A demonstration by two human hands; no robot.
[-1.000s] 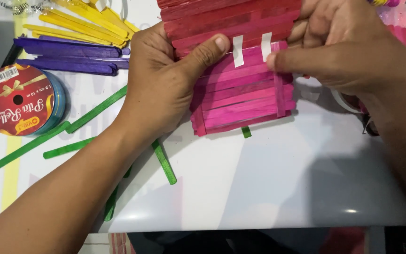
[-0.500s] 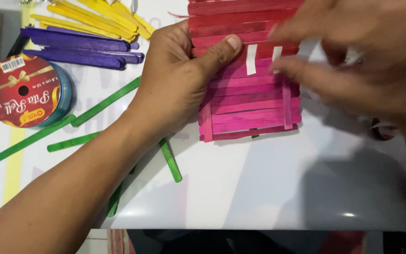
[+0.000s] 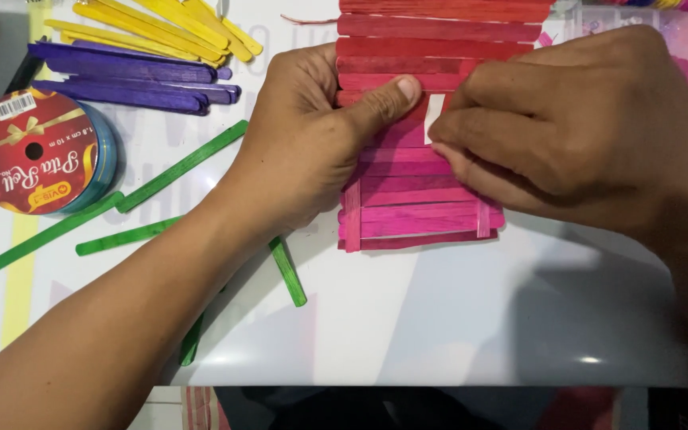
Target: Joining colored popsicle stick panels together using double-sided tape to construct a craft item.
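Note:
A flat panel of pink and red craft sticks [image 3: 420, 209] lies on a white sheet, its rows joined by two upright pink sticks. My left hand [image 3: 312, 151] grips the panel's left edge, the thumb pressed across the rows. My right hand [image 3: 567, 127] lies over the right half, its fingertips pressing beside a small white strip [image 3: 434, 108] stuck on the panel. The second white strip is hidden under my right hand.
Loose green sticks [image 3: 181, 166] lie left of and under my left forearm. Purple sticks [image 3: 121, 76] and yellow sticks [image 3: 177, 24] are piled at the top left. A red ribbon spool [image 3: 37, 151] sits at the far left. The white sheet's front edge [image 3: 439, 384] runs near the bottom.
My right hand has slid left and down over the panel, covering one of the two white strips. The view has shifted, so the panel sits lower in frame.

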